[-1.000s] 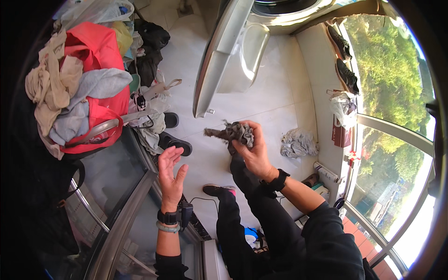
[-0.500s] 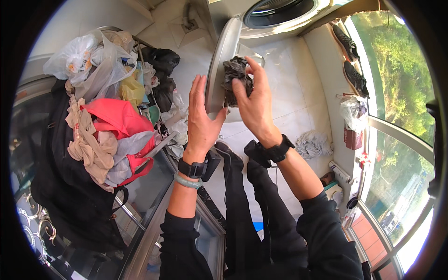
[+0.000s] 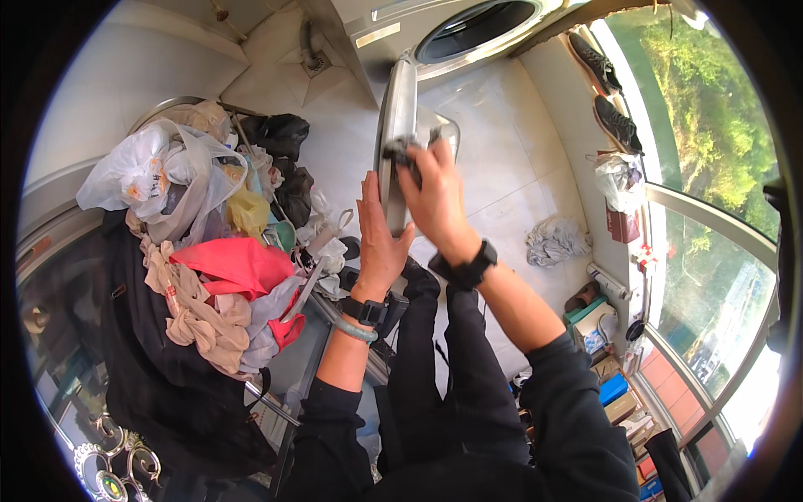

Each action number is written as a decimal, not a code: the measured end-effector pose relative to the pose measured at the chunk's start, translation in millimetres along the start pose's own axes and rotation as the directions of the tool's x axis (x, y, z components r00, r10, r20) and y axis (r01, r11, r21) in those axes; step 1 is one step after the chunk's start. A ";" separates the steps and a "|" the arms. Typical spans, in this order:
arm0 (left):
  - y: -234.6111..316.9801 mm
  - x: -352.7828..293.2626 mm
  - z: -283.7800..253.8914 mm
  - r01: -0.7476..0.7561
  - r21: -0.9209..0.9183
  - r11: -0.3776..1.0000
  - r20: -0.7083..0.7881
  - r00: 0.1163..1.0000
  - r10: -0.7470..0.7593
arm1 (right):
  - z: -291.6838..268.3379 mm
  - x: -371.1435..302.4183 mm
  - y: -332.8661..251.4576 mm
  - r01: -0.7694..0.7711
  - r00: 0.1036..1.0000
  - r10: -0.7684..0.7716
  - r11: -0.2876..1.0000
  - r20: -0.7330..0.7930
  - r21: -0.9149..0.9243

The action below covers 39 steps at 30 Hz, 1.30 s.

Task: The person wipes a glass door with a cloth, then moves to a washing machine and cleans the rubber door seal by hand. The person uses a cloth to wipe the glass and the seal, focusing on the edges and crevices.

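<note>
The open door [image 3: 398, 109] of a front-loading washing machine [image 3: 355, 38] juts toward me, seen nearly edge-on. My left hand [image 3: 383, 255] holds its near end, long fingers flat along the outer face and thumb on the other side. A dark, crumpled rag [image 3: 399, 154] is bunched under the fingers of my right hand [image 3: 439, 201], which presses it on the door's rim. Motion blurs the rag and fingertips slightly. Part of the door's inner glass [image 3: 447, 130] shows beyond my right hand.
To the left, plastic bags [image 3: 142, 180], a red cloth [image 3: 242, 263] and tan fabric [image 3: 196, 309] are heaped. A grey cloth [image 3: 558, 241] lies on the tiled floor. Black shoes [image 3: 617, 125] stand along the window ledge. A floor drain [image 3: 316, 64] is near the machine.
My right hand has brought the rag down onto the door's rim and bunched it tighter. My left hand has moved in against the door's near end. The view has shifted a little.
</note>
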<state>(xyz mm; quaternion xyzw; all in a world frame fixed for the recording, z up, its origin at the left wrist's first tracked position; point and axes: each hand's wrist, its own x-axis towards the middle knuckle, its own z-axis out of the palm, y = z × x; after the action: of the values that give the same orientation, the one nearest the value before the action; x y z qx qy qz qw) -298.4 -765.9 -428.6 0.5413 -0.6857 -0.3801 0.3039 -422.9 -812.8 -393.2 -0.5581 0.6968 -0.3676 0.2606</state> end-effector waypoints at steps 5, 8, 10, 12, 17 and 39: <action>0.7 1.5 -0.3 0.005 0.009 1.000 -0.003 1.000 -0.005 | 11.4 -45.9 4.0 0.055 0.997 -0.053 0.998 -0.049 0.038; 1.0 -0.3 -3.8 0.044 0.017 0.999 0.052 0.998 -0.045 | 21.5 20.3 17.4 0.069 0.986 -0.066 0.998 -0.152 0.010; 1.4 -0.8 -5.4 0.067 -0.026 0.997 0.086 0.994 -0.065 | 23.4 75.5 25.8 -0.051 0.991 0.046 0.998 -0.129 -0.039; 2.3 -0.4 -5.2 0.093 -0.042 0.995 0.090 0.992 -0.089 | 20.1 105.2 24.7 -0.101 0.992 0.093 0.989 -0.085 -0.103; 5.6 2.2 -2.3 0.059 0.009 0.998 0.033 0.998 -0.059 | 6.3 21.1 -7.8 -0.040 0.998 0.041 0.999 -0.051 0.004; 44.4 34.9 -13.5 0.252 0.180 0.951 0.103 0.957 -0.273 | -12.5 80.1 23.9 0.001 0.978 -0.032 0.989 0.206 0.149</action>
<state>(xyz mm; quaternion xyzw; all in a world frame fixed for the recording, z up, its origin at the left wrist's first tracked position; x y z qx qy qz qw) -317.9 -796.9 -383.5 0.6256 -0.6545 -0.3929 0.1606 -465.9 -885.2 -401.1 -0.5783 0.6320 -0.3600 0.3695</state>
